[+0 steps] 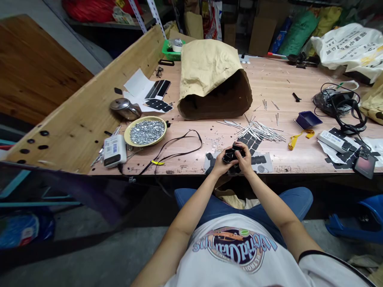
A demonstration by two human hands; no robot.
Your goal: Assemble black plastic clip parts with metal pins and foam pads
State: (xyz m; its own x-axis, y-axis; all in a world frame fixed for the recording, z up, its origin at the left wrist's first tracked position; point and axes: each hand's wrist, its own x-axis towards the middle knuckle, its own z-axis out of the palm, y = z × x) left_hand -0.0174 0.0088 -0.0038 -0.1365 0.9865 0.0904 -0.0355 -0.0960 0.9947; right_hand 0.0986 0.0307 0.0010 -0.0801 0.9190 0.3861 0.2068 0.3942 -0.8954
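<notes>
My left hand (221, 163) and my right hand (244, 158) meet at the front edge of the table, both closed round a small black angular part (229, 154). Its exact kind is too small to make out, and my fingers cover some of it. Under and around my hands lie black adhesive pads (250, 142) on a pale sheet. Just beyond them is a loose heap of thin metal rods (260, 131). Tiny silvery pieces (216, 142) are scattered on the tabletop to the left of the heap.
A large brown paper sack (209, 65) lies with its mouth toward me. On the left stand a yellow bowl (129, 137) of small metal pieces, a white device (115, 150) and a metal pot (124, 108). A dark blue tray (308, 119) and a phone (365, 162) are on the right.
</notes>
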